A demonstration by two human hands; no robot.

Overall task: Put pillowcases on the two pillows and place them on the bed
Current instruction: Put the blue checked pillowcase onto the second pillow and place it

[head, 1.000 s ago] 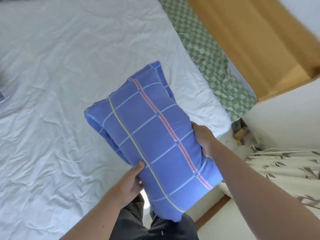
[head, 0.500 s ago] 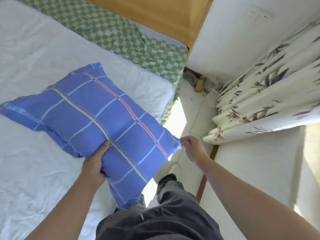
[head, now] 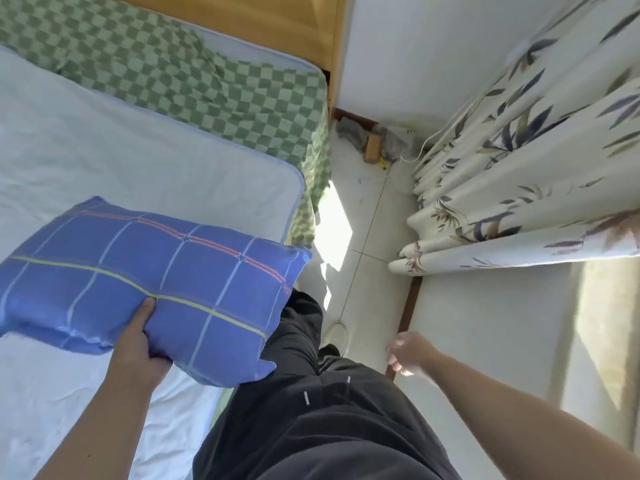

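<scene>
Underneath, the left hand (head: 140, 344) grips the blue plaid pillow (head: 149, 282) at its near long edge, thumb lying up over the top face beside the yellow stripe, the other fingers tucked below and out of sight. That pillow is already inside its pillowcase (blue, crossed with white lines, one yellow stripe and a pair of red ones with small stars). It is carried roughly level over the near side of the bed (head: 121, 161), its right corner jutting past the mattress edge above the person's dark trousers (head: 311, 420); whether its underside touches the white sheet cannot be told.

The right hand (head: 408, 353) holds nothing. It hangs well apart from the pillow, over the floor beside the trousers, fingers loosely bent and somewhat blurred.

Farther out, a green checked blanket (head: 194, 74) runs along the far end of the bed against a wooden headboard (head: 263, 19). A cream curtain (head: 519, 168) printed with leaves falls at the right, and a light shoe (head: 334, 332) shows on the tiled floor.
</scene>
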